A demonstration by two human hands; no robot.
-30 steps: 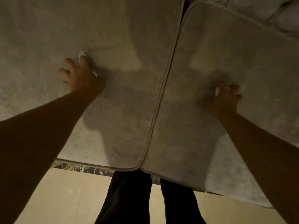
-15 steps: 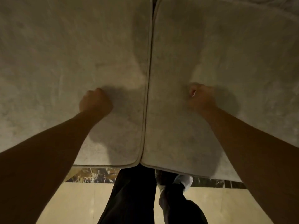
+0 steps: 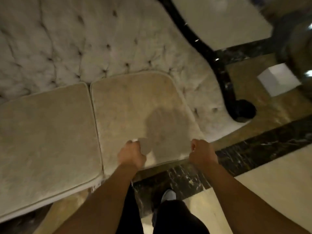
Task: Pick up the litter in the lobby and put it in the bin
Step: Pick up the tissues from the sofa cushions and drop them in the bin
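Both hands hover over the near edge of the sofa's right seat cushion [image 3: 135, 107], curled into fists. The left hand [image 3: 131, 155] is closed on a scrap of white litter [image 3: 135, 140] peeking out above its knuckles. The right hand [image 3: 202, 153] is clenched at the cushion's front right corner; what it grips, I cannot tell. 2 cushions lie side by side below the tufted backrest [image 3: 84, 44].

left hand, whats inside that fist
A small white scrap pokes out by the thumb of the closed left hand, over the sofa cushion. The curled fingers hide everything else inside.
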